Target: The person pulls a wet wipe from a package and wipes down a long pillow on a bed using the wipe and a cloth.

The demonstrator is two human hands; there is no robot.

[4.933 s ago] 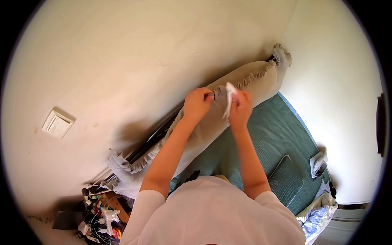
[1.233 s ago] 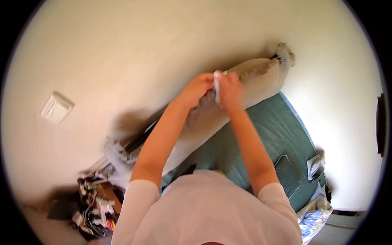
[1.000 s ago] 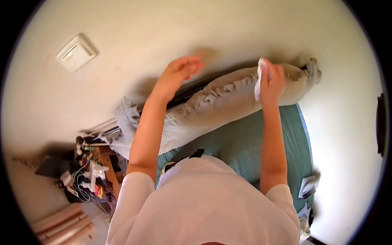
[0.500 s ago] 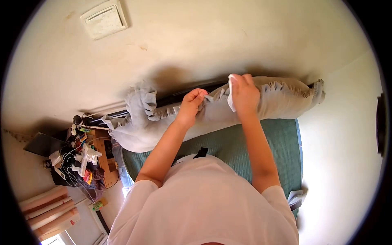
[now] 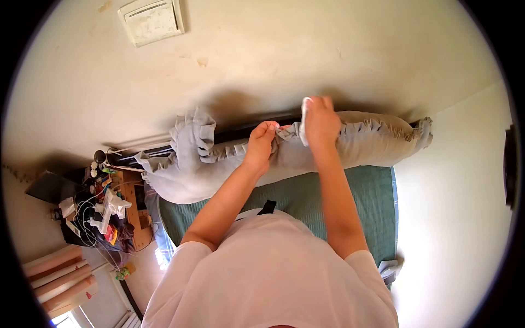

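Observation:
A grey ruffled cover (image 5: 367, 139) stretches over a long padded shape, likely a headboard, against the wall. With fingers pinched, my left hand (image 5: 262, 145) grips the cover's ruffled edge near the middle. A small pinkish strip shows beside its fingertips; what it is I cannot tell. My right hand (image 5: 322, 124) is closed around a white folded cloth (image 5: 304, 123) and sits over the same edge, a little to the right. Behind the cover a dark gap (image 5: 235, 133) shows between it and the wall. Further left, the ruffle (image 5: 192, 134) bunches up in a raised fold.
Below the cover lies a green bed mat (image 5: 361, 191). A cluttered desk (image 5: 136, 205) with cables, bags and a dark laptop-like panel (image 5: 54, 187) stands at the left. A switch (image 5: 152, 22) is on the wall above. White papers (image 5: 389, 268) lie at the bed's right edge.
My right hand has moved slightly left with the white cloth, closer to my left hand. My left hand has shifted a little right, and a pinkish strip now shows between them.

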